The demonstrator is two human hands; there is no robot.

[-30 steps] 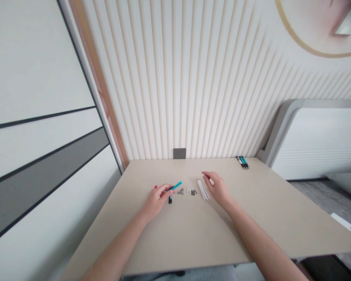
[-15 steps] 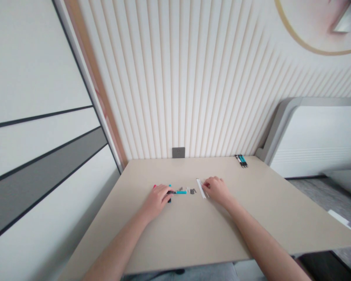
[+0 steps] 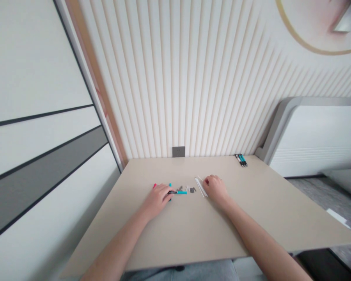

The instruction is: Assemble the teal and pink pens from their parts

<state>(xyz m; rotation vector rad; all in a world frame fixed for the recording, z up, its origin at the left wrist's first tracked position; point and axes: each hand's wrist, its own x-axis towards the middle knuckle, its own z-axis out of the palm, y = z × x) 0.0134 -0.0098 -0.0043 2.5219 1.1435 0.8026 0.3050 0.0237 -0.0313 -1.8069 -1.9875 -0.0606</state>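
Observation:
My left hand (image 3: 156, 201) rests on the beige table (image 3: 251, 218), its fingers on a teal-and-black pen (image 3: 178, 192) lying level and pointing right. Beneath those fingers is a small teal-and-black piece (image 3: 170, 191), partly hidden, and a small red item (image 3: 154, 185) sits just past them. Several small grey metal parts (image 3: 185, 189) lie between my hands. My right hand (image 3: 215, 189) sits curled and palm down beside a bundle of thin white strips (image 3: 201, 186). Whether it holds anything is hidden.
Several teal-and-black pens (image 3: 241, 160) lie at the table's far right corner. A grey wall socket (image 3: 178, 152) sits just above the far edge, against a ribbed cream wall. A white cabinet-like unit (image 3: 316, 140) stands beyond the right edge, above a grey floor.
The pen in my left hand has dropped from a raised tilt to lying level near the table. My right hand has moved left and down, closer to the white strips.

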